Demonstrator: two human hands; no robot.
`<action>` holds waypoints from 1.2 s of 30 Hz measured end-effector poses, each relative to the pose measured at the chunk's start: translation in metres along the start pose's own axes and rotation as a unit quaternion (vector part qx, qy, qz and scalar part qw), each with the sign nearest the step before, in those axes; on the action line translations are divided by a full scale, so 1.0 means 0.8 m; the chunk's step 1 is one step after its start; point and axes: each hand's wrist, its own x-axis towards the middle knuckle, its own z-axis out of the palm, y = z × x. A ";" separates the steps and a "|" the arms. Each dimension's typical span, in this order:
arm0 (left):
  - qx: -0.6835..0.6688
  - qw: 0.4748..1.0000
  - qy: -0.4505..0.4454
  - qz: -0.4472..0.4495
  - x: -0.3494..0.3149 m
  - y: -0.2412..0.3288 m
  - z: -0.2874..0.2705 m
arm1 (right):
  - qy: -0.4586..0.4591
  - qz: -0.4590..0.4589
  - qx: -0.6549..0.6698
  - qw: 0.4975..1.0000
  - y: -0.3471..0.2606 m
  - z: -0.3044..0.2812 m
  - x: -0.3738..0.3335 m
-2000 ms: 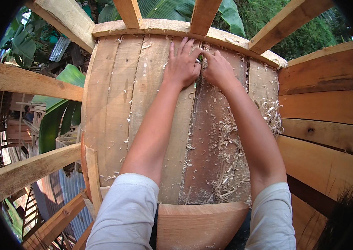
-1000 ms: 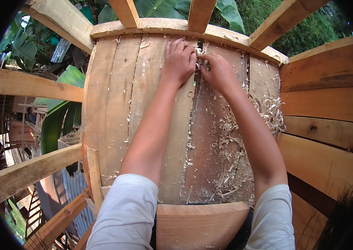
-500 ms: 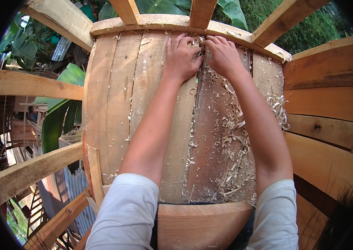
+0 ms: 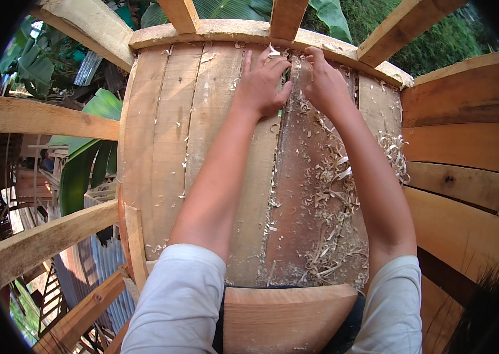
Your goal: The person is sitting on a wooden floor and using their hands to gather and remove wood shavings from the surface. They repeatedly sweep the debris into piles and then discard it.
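Observation:
My left hand [image 4: 261, 85] rests on the pale wooden boards [image 4: 214, 88] near their far end, fingers spread and thumb apart. A curled wood shaving [image 4: 273, 52] is at its fingertips; whether they touch it I cannot tell. Just to the right, my right hand [image 4: 325, 82] is over a darker reddish-brown board [image 4: 299, 171], its index finger stretched toward the curved wooden rail [image 4: 226, 28]. Its other fingers are partly hidden, and I see nothing held in it. Between the hands, a dark gap [image 4: 287, 72] shows beside the boards' joint.
Loose shavings [image 4: 332, 248] lie heaped on the right side of the boards. A thick curved wood piece [image 4: 287, 315] is close to my body. Upright slats [image 4: 178, 15] rise from the rail, a plank wall [image 4: 464, 147] stands at right, and beams [image 4: 49, 118] cross at left.
My hands have drawn slightly apart at the far end of the boards. The right index finger has straightened from a bent grip, and a shaving now shows at my left fingertips.

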 end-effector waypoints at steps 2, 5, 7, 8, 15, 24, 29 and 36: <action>-0.009 1.000 0.016 -0.020 0.000 -0.003 -0.002 | -0.025 0.013 -0.023 0.999 0.007 0.001 -0.023; -0.016 0.998 0.046 -0.037 -0.006 -0.007 -0.003 | -0.079 0.059 -0.030 0.995 -0.009 -0.001 -0.045; -0.016 0.998 0.040 -0.048 -0.001 0.001 -0.008 | -0.053 0.013 0.013 0.998 0.001 0.012 -0.053; -0.012 0.998 0.021 -0.060 0.000 0.005 -0.011 | -0.059 0.009 0.045 0.997 0.004 0.019 -0.051; 0.019 1.000 0.011 -0.016 -0.002 -0.004 0.005 | 0.002 0.052 0.245 0.968 -0.006 0.036 0.009; -0.173 0.980 0.096 0.021 -0.006 -0.026 0.003 | 0.051 0.096 0.204 0.973 -0.028 0.015 0.033; -0.024 0.997 0.068 -0.031 0.001 -0.006 0.010 | 0.003 -0.056 0.247 0.967 -0.001 0.041 0.010; -0.127 0.992 -0.021 -0.019 0.001 -0.005 -0.003 | 0.050 -0.010 0.185 0.981 0.027 0.008 -0.078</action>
